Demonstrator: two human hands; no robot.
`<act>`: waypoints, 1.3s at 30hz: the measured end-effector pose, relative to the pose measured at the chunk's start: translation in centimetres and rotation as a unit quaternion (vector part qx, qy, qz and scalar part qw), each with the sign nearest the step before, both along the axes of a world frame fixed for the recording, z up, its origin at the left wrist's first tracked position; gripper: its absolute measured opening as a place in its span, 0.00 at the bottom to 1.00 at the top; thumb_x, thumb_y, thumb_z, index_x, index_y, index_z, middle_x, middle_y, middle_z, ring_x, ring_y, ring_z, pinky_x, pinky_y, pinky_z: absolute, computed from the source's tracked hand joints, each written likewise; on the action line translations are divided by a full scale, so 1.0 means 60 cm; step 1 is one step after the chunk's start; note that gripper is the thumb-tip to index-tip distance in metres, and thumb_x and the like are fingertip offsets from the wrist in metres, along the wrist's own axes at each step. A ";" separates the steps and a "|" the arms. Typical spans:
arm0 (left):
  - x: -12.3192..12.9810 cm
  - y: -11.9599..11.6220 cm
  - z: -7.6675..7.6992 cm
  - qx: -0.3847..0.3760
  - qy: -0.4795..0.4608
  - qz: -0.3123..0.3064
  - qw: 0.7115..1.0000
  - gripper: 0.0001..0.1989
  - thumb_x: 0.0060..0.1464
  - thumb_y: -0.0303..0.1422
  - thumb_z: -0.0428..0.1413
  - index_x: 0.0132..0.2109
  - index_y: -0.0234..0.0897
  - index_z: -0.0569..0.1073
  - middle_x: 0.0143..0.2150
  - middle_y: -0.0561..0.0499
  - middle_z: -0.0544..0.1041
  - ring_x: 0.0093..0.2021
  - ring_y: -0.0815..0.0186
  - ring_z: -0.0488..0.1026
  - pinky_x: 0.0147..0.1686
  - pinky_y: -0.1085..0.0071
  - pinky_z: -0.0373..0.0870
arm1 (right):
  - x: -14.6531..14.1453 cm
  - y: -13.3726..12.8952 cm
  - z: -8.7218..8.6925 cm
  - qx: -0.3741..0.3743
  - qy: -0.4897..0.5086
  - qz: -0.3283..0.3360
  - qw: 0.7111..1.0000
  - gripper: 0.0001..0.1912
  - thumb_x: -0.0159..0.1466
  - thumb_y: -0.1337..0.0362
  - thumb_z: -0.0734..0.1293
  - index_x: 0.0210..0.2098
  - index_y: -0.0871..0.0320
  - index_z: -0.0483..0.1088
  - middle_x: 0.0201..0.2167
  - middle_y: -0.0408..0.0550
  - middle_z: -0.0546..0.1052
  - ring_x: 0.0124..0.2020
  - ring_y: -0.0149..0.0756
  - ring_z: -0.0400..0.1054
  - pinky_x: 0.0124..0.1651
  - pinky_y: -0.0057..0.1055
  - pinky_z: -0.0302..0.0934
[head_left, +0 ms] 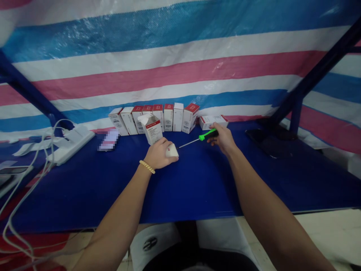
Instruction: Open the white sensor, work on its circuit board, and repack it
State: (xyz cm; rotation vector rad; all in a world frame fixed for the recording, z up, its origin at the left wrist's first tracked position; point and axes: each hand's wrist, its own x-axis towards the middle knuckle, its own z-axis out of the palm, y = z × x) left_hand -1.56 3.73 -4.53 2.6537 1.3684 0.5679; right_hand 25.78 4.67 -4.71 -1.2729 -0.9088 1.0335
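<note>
Open white-and-red box: "DETECTOR" on its red band; finer print beneath too small to read
Row of upright boxes: small print on faces and red tops, illegible

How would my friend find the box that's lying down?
On the blue table, find the row of boxes by the striped sheet. Just past its right end, beyond the right hand, is your box. It lies on its side; the boxes in the row stand up.

Passage from the front is left by the bare blue tabletop; the back is blocked by upright boxes, the left by white cables.
</note>
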 end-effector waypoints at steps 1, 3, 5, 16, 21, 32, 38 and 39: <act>0.000 0.000 0.000 -0.001 0.000 0.001 1.000 0.28 0.46 0.48 0.61 0.50 0.36 0.71 0.46 0.47 0.71 0.44 0.57 0.72 0.42 0.63 0.69 | -0.001 -0.001 0.000 0.000 -0.005 0.003 1.000 0.17 0.54 0.52 0.66 0.37 0.56 0.62 0.23 0.43 0.70 0.16 0.31 0.66 0.15 0.25 0.52; 0.000 0.001 0.000 -0.002 0.002 0.005 1.000 0.28 0.46 0.48 0.61 0.50 0.35 0.71 0.46 0.47 0.71 0.44 0.57 0.72 0.41 0.63 0.69 | -0.001 -0.002 0.001 0.000 0.004 0.018 1.000 0.16 0.52 0.58 0.67 0.38 0.55 0.61 0.24 0.42 0.71 0.17 0.32 0.68 0.16 0.25 0.53; 0.000 0.001 0.000 -0.001 0.005 0.011 1.000 0.28 0.46 0.48 0.62 0.50 0.35 0.71 0.46 0.47 0.71 0.44 0.57 0.72 0.41 0.63 0.69 | 0.000 -0.004 0.003 0.000 0.029 0.034 0.999 0.17 0.52 0.62 0.65 0.40 0.54 0.59 0.24 0.41 0.71 0.17 0.33 0.68 0.17 0.26 0.54; -0.004 0.003 0.002 0.000 -0.004 0.034 0.999 0.28 0.45 0.48 0.61 0.50 0.36 0.71 0.46 0.47 0.72 0.44 0.57 0.72 0.43 0.62 0.69 | 0.005 -0.003 -0.005 -0.037 -0.060 0.000 0.998 0.21 0.59 0.44 0.63 0.27 0.56 0.61 0.08 0.36 0.58 0.07 0.24 0.47 0.11 0.23 0.40; -0.005 0.005 0.001 -0.002 0.002 0.031 1.000 0.28 0.45 0.48 0.61 0.50 0.36 0.71 0.46 0.47 0.72 0.44 0.57 0.72 0.43 0.62 0.69 | 0.009 -0.005 -0.001 -0.010 0.017 0.054 0.998 0.15 0.59 0.55 0.66 0.25 0.56 0.59 0.09 0.34 0.55 0.10 0.21 0.45 0.13 0.21 0.38; -0.012 0.006 0.001 0.002 -0.005 0.004 1.000 0.28 0.44 0.47 0.62 0.49 0.36 0.71 0.46 0.46 0.72 0.45 0.56 0.72 0.44 0.61 0.69 | 0.017 -0.016 0.012 -0.037 -0.021 0.066 0.997 0.11 0.52 0.62 0.64 0.34 0.61 0.69 0.15 0.44 0.68 0.15 0.28 0.61 0.14 0.22 0.43; -0.015 0.010 0.001 -0.002 0.000 0.021 1.000 0.27 0.44 0.48 0.61 0.49 0.37 0.72 0.45 0.46 0.72 0.44 0.56 0.72 0.45 0.60 0.69 | 0.010 -0.012 0.004 -0.075 -0.103 0.046 0.991 0.22 0.60 0.47 0.61 0.37 0.60 0.71 0.08 0.40 0.61 0.08 0.26 0.51 0.12 0.24 0.39; -0.016 0.011 0.002 -0.003 -0.001 0.022 1.000 0.27 0.44 0.47 0.62 0.49 0.37 0.72 0.45 0.46 0.72 0.44 0.56 0.72 0.45 0.60 0.69 | 0.009 -0.010 0.001 -0.067 -0.107 0.038 0.991 0.23 0.59 0.45 0.61 0.34 0.60 0.70 0.07 0.38 0.59 0.07 0.25 0.48 0.12 0.24 0.38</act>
